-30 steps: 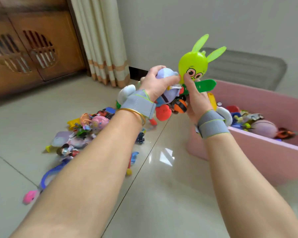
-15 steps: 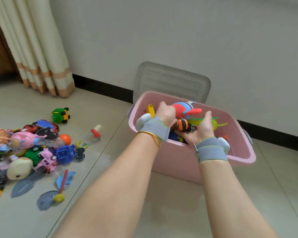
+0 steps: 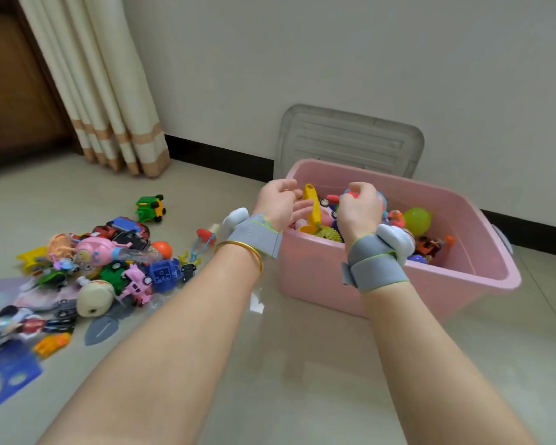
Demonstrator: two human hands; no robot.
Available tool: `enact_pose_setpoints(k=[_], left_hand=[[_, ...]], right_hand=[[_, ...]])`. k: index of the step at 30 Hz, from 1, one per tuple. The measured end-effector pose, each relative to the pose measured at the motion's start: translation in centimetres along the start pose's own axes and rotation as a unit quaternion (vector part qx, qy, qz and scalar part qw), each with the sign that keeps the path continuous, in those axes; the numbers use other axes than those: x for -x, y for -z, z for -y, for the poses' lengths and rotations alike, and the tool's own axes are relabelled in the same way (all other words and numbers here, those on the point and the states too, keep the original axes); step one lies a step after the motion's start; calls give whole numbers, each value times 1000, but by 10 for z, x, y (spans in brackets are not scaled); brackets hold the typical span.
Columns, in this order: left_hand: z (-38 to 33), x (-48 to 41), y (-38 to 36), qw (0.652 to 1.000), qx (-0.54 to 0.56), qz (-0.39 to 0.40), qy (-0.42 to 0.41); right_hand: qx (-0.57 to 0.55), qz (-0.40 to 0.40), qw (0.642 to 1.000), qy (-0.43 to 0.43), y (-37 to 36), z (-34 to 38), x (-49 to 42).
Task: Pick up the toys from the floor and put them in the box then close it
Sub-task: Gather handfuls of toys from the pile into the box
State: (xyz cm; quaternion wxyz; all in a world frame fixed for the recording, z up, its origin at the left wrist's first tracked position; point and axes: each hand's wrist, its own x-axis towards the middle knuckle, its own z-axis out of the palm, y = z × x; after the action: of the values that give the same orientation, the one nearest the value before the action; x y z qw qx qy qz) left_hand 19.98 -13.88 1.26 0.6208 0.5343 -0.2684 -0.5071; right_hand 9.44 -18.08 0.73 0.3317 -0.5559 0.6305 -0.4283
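My left hand (image 3: 281, 200) hovers over the left end of the pink box (image 3: 463, 284), fingers loosely curled and holding nothing. My right hand (image 3: 360, 208) hangs over the middle of the box, fingers curled downward just in front of a blue and red toy (image 3: 381, 200) that lies in the box. A yellow toy (image 3: 313, 205) stands between my hands. The green rabbit balloon (image 3: 417, 220) lies among several toys inside. A heap of toys (image 3: 109, 264) stays on the floor at the left. The grey lid (image 3: 350, 142) leans on the wall behind the box.
A green toy truck (image 3: 150, 207) sits apart from the heap, toward the curtain (image 3: 109, 91). A wooden cabinet (image 3: 13, 91) fills the far left. Bare tile floor (image 3: 302, 364) lies between me and the box.
My hands carried a bundle of toys from the heap to the box and let them go. Now both hands have risen above the box with nothing in them.
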Motion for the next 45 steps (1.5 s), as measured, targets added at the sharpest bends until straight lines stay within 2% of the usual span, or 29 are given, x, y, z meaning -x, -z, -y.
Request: enact_pose_setpoints(k=[5,7,9,10,12,14,17,19,22,25,26,28,29,30,31,32,36,38,41,43,45], left_hand=[[4,25,94,993,-104,-48,0],[8,43,150,979,-179,-90,25],[15,65,207,955,-261,-123,74],[21,71,222,942,-299,-113,103],[26,101,264,901,-379,-93,190],[36,121,285,836,-476,-31,271],[53,149,310,715,-624,46,310],[67,160,317,660,-674,85,320],[86,159,313,603,-721,123,318],[101,154,300,592,-738,130,297],[107,154,293,575,-756,132,285],[118,157,283,497,-819,137,249],[124,157,279,468,-840,142,233],[132,155,279,457,-847,144,229],[136,153,280,466,-844,137,228],[136,150,281,493,-832,115,228],[117,140,309,634,-738,-30,228],[104,140,332,684,-688,-124,209],[84,148,374,717,-612,-272,193],[75,158,403,709,-573,-339,232],[71,169,422,703,-538,-358,297]], right_hand=[[6,165,985,53,-79,10,76],[10,255,964,69,-118,5,118],[70,334,935,97,-152,-7,159],[112,366,917,108,-159,-19,166],[178,434,874,129,-184,-39,197],[262,457,836,153,-195,-61,205],[378,473,772,194,-214,-79,214],[415,480,748,195,-226,-90,219],[452,456,739,206,-228,-104,220],[456,429,744,234,-231,-105,222],[454,423,745,243,-233,-106,222],[439,416,753,258,-233,-106,223],[426,414,761,261,-233,-107,223],[412,415,768,260,-234,-108,224],[404,416,774,255,-234,-108,225],[400,417,777,247,-234,-107,226],[375,429,797,199,-240,-101,229],[349,437,809,181,-243,-99,231],[329,447,814,170,-248,-96,236],[315,457,815,167,-250,-94,240],[310,462,810,183,-251,-91,244]])
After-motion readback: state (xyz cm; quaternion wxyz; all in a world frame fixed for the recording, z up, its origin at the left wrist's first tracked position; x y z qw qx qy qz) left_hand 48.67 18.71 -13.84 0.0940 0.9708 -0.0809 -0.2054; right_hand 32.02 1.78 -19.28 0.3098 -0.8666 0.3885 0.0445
